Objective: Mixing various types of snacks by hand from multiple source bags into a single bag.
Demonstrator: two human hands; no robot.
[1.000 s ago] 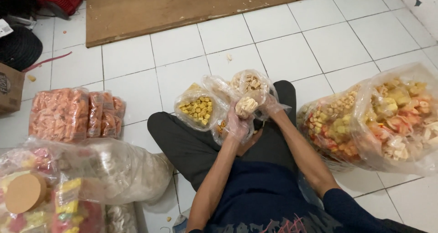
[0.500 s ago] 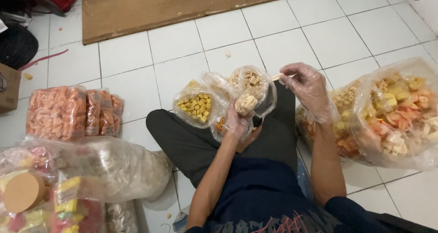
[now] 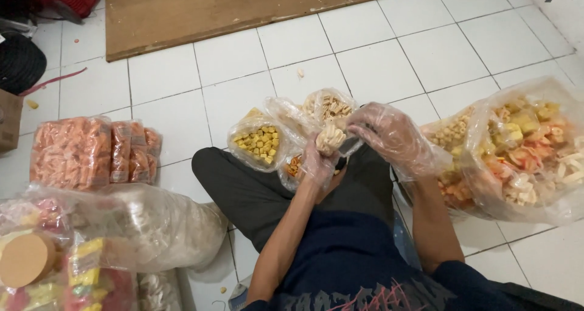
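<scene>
I sit cross-legged on a white tiled floor. Both my hands wear clear plastic gloves. My left hand holds up a small clear bag of pale snack pieces over my lap. My right hand is at the bag's right side, fingers touching its top. Just beyond my hands lie three open bags: one of yellow cube snacks, one of beige twisted snacks, and one of orange snacks, mostly hidden behind my left hand.
A big clear bag of mixed crackers stands at my right. Packs of orange-red snacks lie at the left, with a large plastic sack and a tape roll below them. A wooden board lies at the back.
My right hand went out to the big bag at the right, then came back to the small bag held in my left hand. The left hand stayed in place.
</scene>
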